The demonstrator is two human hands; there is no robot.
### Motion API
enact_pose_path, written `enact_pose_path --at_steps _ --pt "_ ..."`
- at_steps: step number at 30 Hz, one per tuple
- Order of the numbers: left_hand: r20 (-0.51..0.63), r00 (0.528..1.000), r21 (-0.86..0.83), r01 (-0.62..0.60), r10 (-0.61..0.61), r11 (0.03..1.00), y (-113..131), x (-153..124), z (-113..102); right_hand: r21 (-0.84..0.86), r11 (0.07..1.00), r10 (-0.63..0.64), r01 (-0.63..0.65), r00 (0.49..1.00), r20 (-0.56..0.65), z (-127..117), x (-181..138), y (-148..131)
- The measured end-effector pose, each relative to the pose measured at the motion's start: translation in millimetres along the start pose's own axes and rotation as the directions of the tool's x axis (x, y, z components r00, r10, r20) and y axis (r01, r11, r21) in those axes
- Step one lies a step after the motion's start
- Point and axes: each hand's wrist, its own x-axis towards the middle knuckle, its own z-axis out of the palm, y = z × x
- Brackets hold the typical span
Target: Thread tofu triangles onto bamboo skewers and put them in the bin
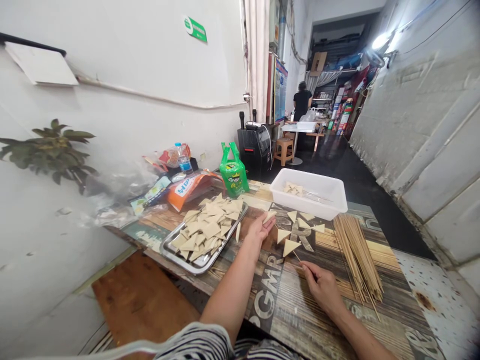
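A thin wooden skewer (pixel 297 256) is pinched in my right hand (pixel 324 287), with pale triangular pieces (pixel 290 247) on it, its tip towards my left hand. My left hand (pixel 258 230) is turned partly palm up and holds another pale triangular piece (pixel 269 216) between thumb and fingers. Left of that hand, a metal tray (pixel 204 266) bears a heap of similar pieces (pixel 210 227). Several loose triangles (pixel 304 223) lie on the table beyond my hands. A bundle of bare skewers (pixel 356 255) lies to the right.
A white plastic tub (pixel 318 205) with some skewered pieces stands at the table's far edge. A green bag (pixel 234 175), an orange packet (pixel 189 190) and a water bottle (pixel 183 160) are behind the tray. A person (pixel 302 102) stands far back, near a black speaker (pixel 255 147).
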Motion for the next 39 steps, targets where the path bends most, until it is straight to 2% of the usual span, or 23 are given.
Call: enact_pose_path --at_steps 28,39 --pt "0.096 0.993 0.075 0.063 -0.070 0.995 -15.0 -1.4 0.8 -0.011 1.000 0.007 -0.007 1.000 -0.025 1.8 0.1 -2.6" --pt "0.116 0.990 0.118 0.069 -0.083 0.991 -22.0 -14.6 8.4 -0.023 1.000 0.013 -0.014 0.999 -0.042 4.3 0.2 -0.5"
